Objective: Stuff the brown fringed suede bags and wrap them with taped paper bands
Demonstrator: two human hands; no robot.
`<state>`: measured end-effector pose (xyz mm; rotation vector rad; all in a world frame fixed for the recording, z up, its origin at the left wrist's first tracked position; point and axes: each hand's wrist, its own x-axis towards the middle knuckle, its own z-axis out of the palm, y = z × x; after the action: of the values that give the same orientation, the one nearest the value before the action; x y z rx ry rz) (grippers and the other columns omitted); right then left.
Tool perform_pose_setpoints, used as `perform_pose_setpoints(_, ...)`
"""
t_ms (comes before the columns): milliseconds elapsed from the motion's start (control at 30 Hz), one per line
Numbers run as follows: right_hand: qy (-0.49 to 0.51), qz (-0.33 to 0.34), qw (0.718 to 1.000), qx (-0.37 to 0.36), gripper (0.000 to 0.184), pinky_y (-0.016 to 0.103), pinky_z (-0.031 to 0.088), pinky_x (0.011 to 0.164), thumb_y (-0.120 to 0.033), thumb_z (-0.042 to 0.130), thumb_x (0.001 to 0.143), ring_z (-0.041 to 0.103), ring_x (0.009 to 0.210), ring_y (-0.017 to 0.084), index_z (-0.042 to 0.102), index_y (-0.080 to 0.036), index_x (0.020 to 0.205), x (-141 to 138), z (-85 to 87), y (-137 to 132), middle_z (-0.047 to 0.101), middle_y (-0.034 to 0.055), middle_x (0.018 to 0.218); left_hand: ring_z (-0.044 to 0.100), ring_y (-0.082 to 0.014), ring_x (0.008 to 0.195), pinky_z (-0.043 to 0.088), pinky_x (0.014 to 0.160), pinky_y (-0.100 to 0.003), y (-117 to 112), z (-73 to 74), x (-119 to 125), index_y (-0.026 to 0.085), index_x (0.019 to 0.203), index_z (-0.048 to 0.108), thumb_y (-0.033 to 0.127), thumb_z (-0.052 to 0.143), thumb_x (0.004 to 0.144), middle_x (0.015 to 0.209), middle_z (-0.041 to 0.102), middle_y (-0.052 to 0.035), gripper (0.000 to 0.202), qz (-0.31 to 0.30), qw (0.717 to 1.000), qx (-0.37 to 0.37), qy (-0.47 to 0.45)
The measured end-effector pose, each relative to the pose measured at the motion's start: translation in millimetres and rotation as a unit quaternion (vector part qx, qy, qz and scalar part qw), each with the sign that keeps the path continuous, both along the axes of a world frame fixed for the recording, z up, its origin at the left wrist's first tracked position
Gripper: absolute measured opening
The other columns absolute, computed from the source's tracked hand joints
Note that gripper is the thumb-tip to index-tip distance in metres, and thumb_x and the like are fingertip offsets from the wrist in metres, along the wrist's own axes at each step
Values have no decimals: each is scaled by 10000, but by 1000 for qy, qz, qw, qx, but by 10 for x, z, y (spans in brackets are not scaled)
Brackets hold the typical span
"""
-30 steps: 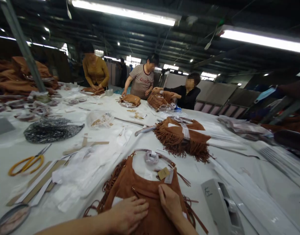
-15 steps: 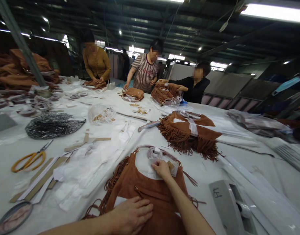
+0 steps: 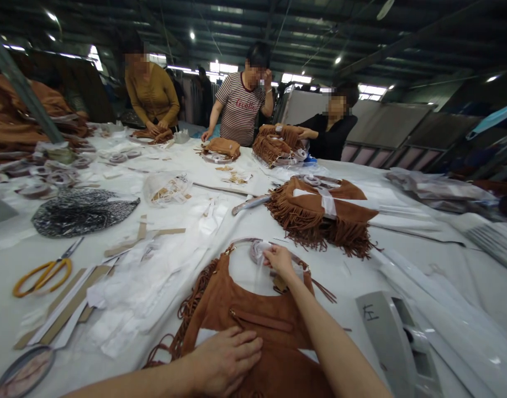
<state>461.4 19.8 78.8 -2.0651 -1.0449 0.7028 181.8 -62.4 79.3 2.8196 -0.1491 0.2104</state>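
Note:
A brown suede handbag (image 3: pixel 214 301) with fringe down its left side lies on the table in front of me. My left hand (image 3: pixel 231 354) rests flat on its front, fingers stretched out, below a zip pocket (image 3: pixel 262 320). At the bag's top opening, my right hand (image 3: pixel 279 258) pinches a thin piece of clear plastic (image 3: pixel 262 272). Just behind those fingertips sits a wrapped, coiled strap (image 3: pixel 257 250). Under my right wrist shows a small tan piece (image 3: pixel 279 283), partly hidden by the arm.
Yellow-handled scissors (image 3: pixel 42 276), cardboard strips (image 3: pixel 73 296) and crumpled white wrapping (image 3: pixel 141 293) lie to the left. A grey tape dispenser (image 3: pixel 386 337) stands at right. Another fringed bag (image 3: pixel 320 213) lies beyond. Three co-workers stand across the white table (image 3: pixel 320 282).
My right hand has moved slightly up toward the coiled strap, with clear plastic between its fingers. My left hand stays flat on the handbag. A co-worker in stripes has raised a hand to the head.

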Motion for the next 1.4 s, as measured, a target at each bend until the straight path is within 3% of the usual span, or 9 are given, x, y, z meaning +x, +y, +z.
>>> perform_pose_setpoints(233, -32, 0, 996, 87, 158, 224, 427, 492, -281, 568, 770, 614, 522, 152, 607, -161, 676, 7, 300, 18, 624, 18, 544, 334, -260, 1346, 323, 1064, -419, -12, -98, -4, 126, 1430, 304, 231, 357, 903, 1469, 379, -93, 540, 5, 1000, 3, -5)
perform_pose_setpoints(433, -86, 34, 985, 142, 243, 240, 401, 530, -395, 580, 780, 560, 528, 139, 659, -176, 711, -281, 759, -575, 609, -9, 568, 330, -259, 1350, 318, 1069, -427, -35, -145, -26, 125, 1431, 308, 242, 366, 900, 1466, 383, -96, 546, 8, 1000, 2, -9)
perform_pose_setpoints(567, -140, 66, 974, 168, 252, 237, 389, 527, -398, 570, 816, 548, 562, 141, 678, -181, 749, -536, 866, -1097, 636, 2, 625, 353, -246, 1339, 325, 1067, -406, -51, -141, -31, 146, 1422, 336, 227, 357, 903, 1445, 415, -103, 525, 20, 1000, 0, -18)
perform_pose_setpoints(667, -149, 103, 968, 171, 202, 239, 423, 574, -337, 547, 855, 584, 609, 147, 664, -196, 770, -746, 728, -1477, 661, 8, 680, 369, -247, 1326, 328, 1061, -406, -61, -123, -22, 152, 1410, 354, 222, 367, 898, 1431, 433, -103, 517, 20, 999, -1, -24)
perform_pose_setpoints(833, -197, 190, 938, 214, 179, 268, 474, 656, -138, 466, 851, 610, 712, 167, 621, -210, 798, -1042, 333, -1939, 676, 34, 767, 420, -241, 1267, 347, 1043, -388, -105, -95, 14, 152, 1341, 430, 244, 419, 889, 1330, 525, -107, 462, 30, 999, -19, -34)
perform_pose_setpoints(1000, -282, 228, 892, 269, 284, 297, 501, 718, -42, 394, 832, 629, 770, 166, 611, -204, 918, -1107, 84, -2154, 697, 55, 894, 439, -218, 1232, 348, 1054, -393, -129, -127, 34, 205, 1262, 477, 271, 456, 893, 1280, 556, -58, 376, 47, 998, -30, -22)
perform_pose_setpoints(1167, -353, 239, 838, 341, 309, 279, 482, 582, -85, 419, 861, 622, 689, 164, 604, -204, 1078, -1025, -171, -2250, 707, 72, 906, 387, -243, 1291, 363, 1054, -416, -103, -104, 49, 186, 1269, 466, 252, 443, 898, 1369, 493, -61, 377, 19, 1000, 6, 4)
perform_pose_setpoints(1267, -352, 234, 836, 350, 362, 292, 486, 596, -91, 415, 869, 623, 711, 169, 576, -204, 1172, -1006, -264, -2291, 705, 83, 924, 380, -235, 1299, 366, 1061, -414, -105, -57, 47, 188, 1283, 450, 209, 431, 895, 1383, 481, -54, 390, 21, 1000, 8, -2)
perform_pose_setpoints(1400, -330, 246, 856, 313, 355, 306, 499, 628, -78, 412, 871, 626, 760, 177, 595, -191, 1153, -1045, -239, -2359, 695, 96, 990, 387, -222, 1292, 351, 1084, -407, -127, -35, 20, 180, 1325, 407, 167, 451, 865, 1379, 477, -77, 462, 26, 999, -12, -34)
